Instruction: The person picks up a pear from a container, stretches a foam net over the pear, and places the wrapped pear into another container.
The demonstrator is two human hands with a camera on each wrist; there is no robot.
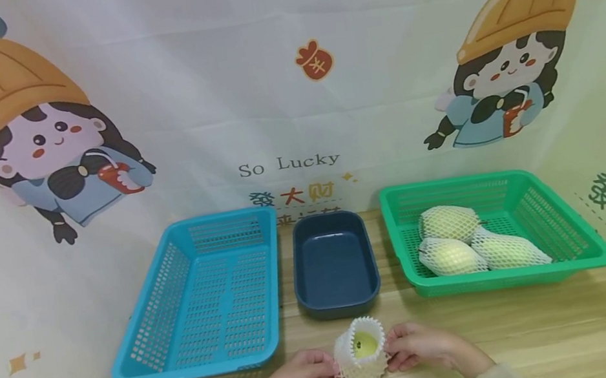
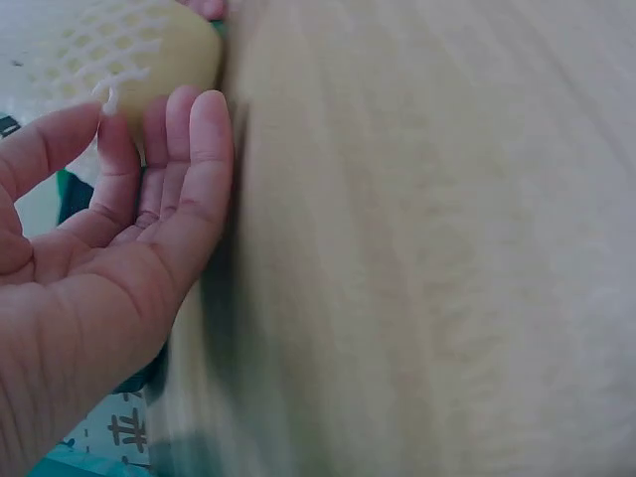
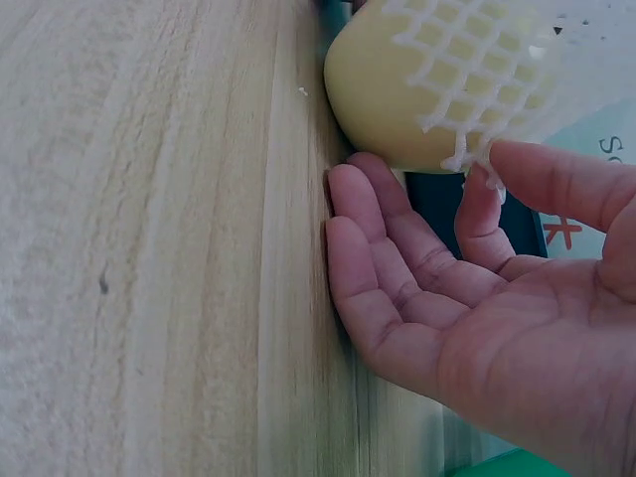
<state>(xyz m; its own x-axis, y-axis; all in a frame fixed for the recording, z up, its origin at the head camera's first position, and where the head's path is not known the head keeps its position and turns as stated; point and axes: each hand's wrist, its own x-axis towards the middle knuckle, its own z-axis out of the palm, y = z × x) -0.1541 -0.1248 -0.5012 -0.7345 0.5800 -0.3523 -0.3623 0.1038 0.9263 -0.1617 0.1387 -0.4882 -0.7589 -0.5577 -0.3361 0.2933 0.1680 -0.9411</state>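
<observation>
A pale yellow pear [image 1: 365, 345] stands on the table in a white foam net sleeve [image 1: 362, 373], whose top edge is folded outward around the fruit. My left hand [image 1: 310, 374] pinches the sleeve's lower edge between thumb and index finger on the left side. On the opposite side, my right hand [image 1: 418, 349] pinches the edge in the same way. Both wrist views show the pear's smooth, bare lower part [image 3: 373, 94] below the netting [image 3: 477, 60]. The remaining fingers of each hand lie loosely bent beside the fruit, near the tabletop.
Beyond the pear sits a dark blue rectangular dish [image 1: 341, 309]. A blue slotted basket [image 1: 200, 369] is at left. At right, a green basket [image 1: 505, 279] holds three netted pears [image 1: 454, 256]. A printed cloth [image 1: 290, 106] hangs behind the wooden table [image 1: 537, 337].
</observation>
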